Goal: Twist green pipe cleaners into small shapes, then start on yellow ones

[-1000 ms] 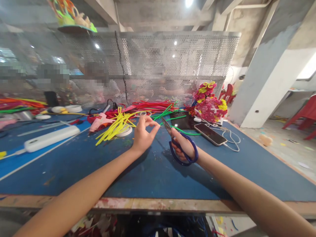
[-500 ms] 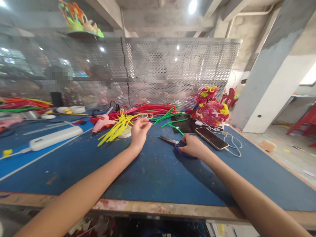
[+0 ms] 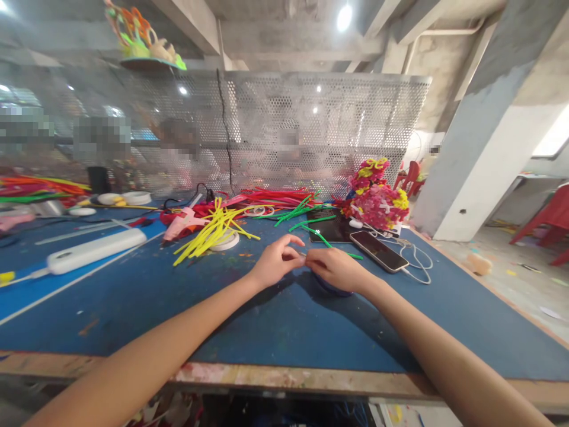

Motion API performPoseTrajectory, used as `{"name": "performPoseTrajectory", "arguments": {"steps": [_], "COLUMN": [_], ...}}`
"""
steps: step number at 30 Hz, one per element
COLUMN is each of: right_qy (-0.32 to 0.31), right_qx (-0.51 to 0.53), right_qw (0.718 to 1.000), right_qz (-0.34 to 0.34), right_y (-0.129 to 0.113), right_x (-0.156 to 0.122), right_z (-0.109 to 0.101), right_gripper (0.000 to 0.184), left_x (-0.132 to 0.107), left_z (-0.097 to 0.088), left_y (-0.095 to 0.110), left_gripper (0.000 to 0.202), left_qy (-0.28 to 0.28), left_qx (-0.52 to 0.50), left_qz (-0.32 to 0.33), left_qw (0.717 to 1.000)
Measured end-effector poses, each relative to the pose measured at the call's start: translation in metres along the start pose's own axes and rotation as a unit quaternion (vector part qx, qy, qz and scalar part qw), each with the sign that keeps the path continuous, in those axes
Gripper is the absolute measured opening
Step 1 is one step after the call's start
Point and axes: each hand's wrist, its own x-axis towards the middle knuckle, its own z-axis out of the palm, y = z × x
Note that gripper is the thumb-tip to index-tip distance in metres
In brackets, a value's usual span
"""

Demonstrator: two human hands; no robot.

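My left hand (image 3: 279, 261) is closed in a pinch above the middle of the blue table. Its thumb and fingertips meet those of my right hand (image 3: 336, 267), also closed. Whatever is between the fingertips is too small to make out. Under my right hand show the dark blue handles of the scissors (image 3: 332, 289); the blades are hidden. Green pipe cleaners (image 3: 297, 212) lie just beyond my hands, with one piece (image 3: 322, 238) running behind the right one. To the left, a bunch of yellow pipe cleaners (image 3: 202, 236) rests partly over a roll of white tape (image 3: 226, 242).
A phone (image 3: 380, 250) with a white cable lies at right, near a pink and yellow fuzzy flower piece (image 3: 379, 198). At left are a pink glue gun (image 3: 184, 224) and a white elongated device (image 3: 95, 251). A perforated metal screen (image 3: 284, 127) stands behind.
My left hand has moved right and nearer, meeting my right hand. My right hand has shifted off the scissors' handles, fingers now pointing left; the blades have gone out of sight.
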Motion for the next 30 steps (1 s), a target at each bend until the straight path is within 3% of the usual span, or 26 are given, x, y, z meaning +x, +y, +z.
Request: {"name": "performPoseTrajectory", "arguments": {"steps": [2, 4, 5, 6, 7, 9, 10, 12, 16, 19, 25, 30], "right_qy": [-0.015, 0.009, 0.04, 0.116, 0.187, 0.251, 0.236, 0.14, 0.095, 0.069, 0.034, 0.015], "right_qx": [0.038, 0.15, 0.216, 0.251, 0.257, 0.211, 0.162, 0.0, -0.11, -0.175, -0.271, -0.317], "right_qw": [0.999, 0.987, 0.974, 0.959, 0.945, 0.939, 0.951, 0.976, 0.967, 0.957, 0.946, 0.939], "right_qz": [0.021, 0.049, 0.055, 0.066, 0.083, 0.106, 0.118, 0.169, 0.207, 0.223, 0.176, 0.132], "right_y": [0.003, 0.008, 0.011, 0.015, 0.019, 0.029, 0.034, 0.044, 0.06, 0.066, 0.07, 0.098], "right_x": [-0.003, -0.007, -0.01, -0.012, -0.014, -0.013, -0.011, -0.003, 0.009, 0.012, 0.031, 0.071], "right_z": [-0.009, -0.026, -0.035, -0.043, -0.049, -0.053, -0.05, -0.035, 0.0, 0.014, 0.007, -0.002], "right_gripper": [0.017, 0.021, 0.023, 0.026, 0.032, 0.038, 0.038, 0.035, 0.03, 0.021, 0.022, 0.022], "left_x": [0.002, 0.006, 0.008, 0.009, 0.011, 0.015, 0.016, 0.017, 0.015, 0.012, 0.005, 0.003], "left_z": [-0.001, -0.003, -0.005, -0.006, -0.008, -0.013, -0.015, -0.017, -0.015, -0.012, -0.008, -0.009], "left_y": [-0.005, -0.012, -0.017, -0.021, -0.026, -0.034, -0.037, -0.04, -0.038, -0.034, -0.03, -0.03], "left_gripper": [0.029, 0.028, 0.028, 0.027, 0.026, 0.024, 0.021, 0.016, 0.013, 0.012, 0.017, 0.017], "left_qy": [-0.017, 0.0, 0.015, 0.028, 0.039, 0.06, 0.067, 0.071, 0.05, 0.033, 0.02, -0.007], "left_qx": [0.024, 0.053, 0.071, 0.084, 0.098, 0.128, 0.143, 0.172, 0.231, 0.274, 0.323, 0.356], "left_qz": [-0.001, -0.007, -0.01, -0.01, -0.01, -0.008, -0.005, 0.003, 0.026, 0.047, 0.076, 0.084], "left_qw": [1.0, 0.999, 0.997, 0.996, 0.994, 0.99, 0.987, 0.983, 0.971, 0.96, 0.943, 0.931]}}
